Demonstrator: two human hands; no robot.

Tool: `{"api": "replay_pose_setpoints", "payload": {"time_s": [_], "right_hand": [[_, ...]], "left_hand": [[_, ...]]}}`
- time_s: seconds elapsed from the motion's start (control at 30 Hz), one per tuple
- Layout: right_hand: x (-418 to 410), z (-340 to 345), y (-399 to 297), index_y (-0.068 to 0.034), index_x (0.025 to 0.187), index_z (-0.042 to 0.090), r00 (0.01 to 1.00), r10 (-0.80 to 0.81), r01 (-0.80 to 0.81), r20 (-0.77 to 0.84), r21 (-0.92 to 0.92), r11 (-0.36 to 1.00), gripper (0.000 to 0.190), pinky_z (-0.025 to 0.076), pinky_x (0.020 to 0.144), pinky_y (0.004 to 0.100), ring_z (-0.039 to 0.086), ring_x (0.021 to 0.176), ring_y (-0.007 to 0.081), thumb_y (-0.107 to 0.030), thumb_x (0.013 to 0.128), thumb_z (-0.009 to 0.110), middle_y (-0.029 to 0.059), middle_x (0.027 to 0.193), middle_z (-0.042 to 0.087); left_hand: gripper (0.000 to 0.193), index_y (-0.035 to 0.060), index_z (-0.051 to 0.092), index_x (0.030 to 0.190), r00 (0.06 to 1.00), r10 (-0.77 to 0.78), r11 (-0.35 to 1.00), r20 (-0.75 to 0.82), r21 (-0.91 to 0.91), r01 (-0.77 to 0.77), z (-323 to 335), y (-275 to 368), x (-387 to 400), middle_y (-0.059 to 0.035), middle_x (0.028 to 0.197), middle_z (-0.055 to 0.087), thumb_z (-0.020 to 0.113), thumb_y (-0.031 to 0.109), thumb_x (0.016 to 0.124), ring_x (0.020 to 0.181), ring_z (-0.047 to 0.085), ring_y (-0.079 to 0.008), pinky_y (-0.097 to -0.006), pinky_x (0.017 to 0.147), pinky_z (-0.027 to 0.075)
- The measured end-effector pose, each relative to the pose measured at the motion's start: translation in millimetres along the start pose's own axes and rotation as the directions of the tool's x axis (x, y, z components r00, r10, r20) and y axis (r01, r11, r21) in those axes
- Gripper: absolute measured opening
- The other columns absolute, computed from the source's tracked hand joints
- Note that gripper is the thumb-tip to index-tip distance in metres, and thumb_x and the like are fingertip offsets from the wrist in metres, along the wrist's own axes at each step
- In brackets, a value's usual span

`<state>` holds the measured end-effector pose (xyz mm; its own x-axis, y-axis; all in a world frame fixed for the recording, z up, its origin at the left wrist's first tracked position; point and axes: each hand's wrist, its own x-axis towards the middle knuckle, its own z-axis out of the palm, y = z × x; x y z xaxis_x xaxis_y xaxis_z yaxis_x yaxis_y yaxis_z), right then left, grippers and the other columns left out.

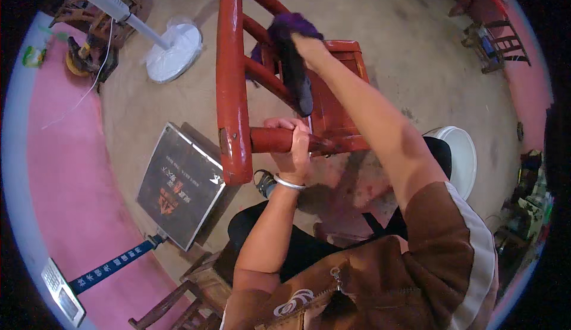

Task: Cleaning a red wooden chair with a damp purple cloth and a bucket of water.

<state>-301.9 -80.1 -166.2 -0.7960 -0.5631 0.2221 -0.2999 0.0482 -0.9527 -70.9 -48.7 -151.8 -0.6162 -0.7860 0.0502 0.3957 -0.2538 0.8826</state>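
Note:
A red-painted wooden chair [234, 107] is tipped before me, its top rail and back slats toward the upper left and its seat [332, 107] beyond. My left hand [292, 147], with a silver bangle at the wrist, wraps around the near back post [272, 140]. My right hand [310, 51] presses a dark purple cloth [294, 24] against the back slats. Its fingers are mostly hidden by the cloth and blurred. A darker length of material [299, 84] hangs below that hand, close to the lowest slat.
A platform scale [178, 187] with a display [64, 292] on a post stands at left. Behind it is a white round stand base [176, 53] wrapped in plastic. A white bucket [464, 156] is by my right knee. Wooden chairs [192, 299] stand at lower left and far right.

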Motion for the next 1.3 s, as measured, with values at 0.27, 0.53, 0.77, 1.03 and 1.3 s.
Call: {"api": "replay_pose_setpoints", "payload": {"time_s": [0.27, 0.53, 0.77, 1.03, 1.3], "right_hand": [[-69.0, 11.9, 23.9, -0.004, 0.120, 0.050, 0.941, 0.219, -0.128, 0.257, -0.328, 0.936, 0.046, 0.039, 0.095, 0.0435, 0.047, 0.114, 0.0408, -0.025, 0.081, 0.062, 0.0280, 0.123, 0.047], [-24.3, 25.7, 36.9, 0.000, 0.096, 0.065, 0.958, 0.263, -0.159, 0.114, -0.552, 0.819, 0.048, 0.050, 0.078, 0.0425, 0.061, 0.091, 0.0394, -0.042, 0.072, 0.069, 0.0283, 0.093, 0.062], [-49.0, 2.4, 20.0, 0.004, 0.083, 0.067, 0.990, -0.140, 0.135, 0.001, -0.285, 0.949, 0.041, 0.048, 0.076, 0.0381, 0.064, 0.083, 0.0341, -0.036, 0.078, 0.060, 0.0227, 0.083, 0.065], [-21.1, 32.2, -69.1, 0.007, 0.102, 0.062, 0.812, 0.572, -0.497, 0.118, -0.374, 0.783, 0.061, 0.042, 0.088, 0.0392, 0.059, 0.102, 0.0348, -0.050, 0.085, 0.047, 0.0284, 0.098, 0.062], [-18.2, 29.1, -71.7, -0.004, 0.108, 0.061, 0.814, 0.357, 0.252, 0.459, -0.832, 0.495, 0.035, 0.047, 0.077, 0.0464, 0.060, 0.091, 0.0413, -0.027, 0.091, 0.041, 0.0250, 0.092, 0.063]], "left_hand": [[0.023, 0.0065, 0.036, 0.094, 0.999, -0.028, 0.996, 0.039, -0.087, 0.031, -2.4, 3.5, -0.4, -0.0071, 0.085, 0.049, 0.054, -0.003, 0.082, 0.076, 0.052, -0.0150, -0.0310, 0.075, 0.046], [0.022, 0.0067, 0.038, 0.093, 1.000, -0.002, 1.000, -0.013, -0.018, 0.002, -0.8, -1.2, -2.3, -0.0068, 0.084, 0.049, 0.055, -0.002, 0.083, 0.075, 0.052, -0.0144, -0.0308, 0.073, 0.046], [0.022, 0.0069, 0.038, 0.093, 0.999, -0.031, 0.996, -0.009, -0.085, 0.030, -6.8, 4.5, 3.5, -0.0071, 0.083, 0.049, 0.056, -0.001, 0.082, 0.073, 0.052, -0.0143, -0.0318, 0.071, 0.047], [0.025, 0.0090, 0.039, 0.093, 0.997, 0.075, 0.997, 0.015, 0.008, -0.075, -8.5, -2.7, 7.6, -0.0046, 0.080, 0.049, 0.060, 0.006, 0.079, 0.070, 0.053, -0.0150, -0.0310, 0.068, 0.047], [0.026, 0.0086, 0.042, 0.092, 0.999, -0.012, 0.994, 0.051, -0.109, 0.018, -10.7, -12.3, 5.4, -0.0036, 0.081, 0.050, 0.063, 0.006, 0.077, 0.071, 0.052, -0.0138, -0.0296, 0.067, 0.046]]}}
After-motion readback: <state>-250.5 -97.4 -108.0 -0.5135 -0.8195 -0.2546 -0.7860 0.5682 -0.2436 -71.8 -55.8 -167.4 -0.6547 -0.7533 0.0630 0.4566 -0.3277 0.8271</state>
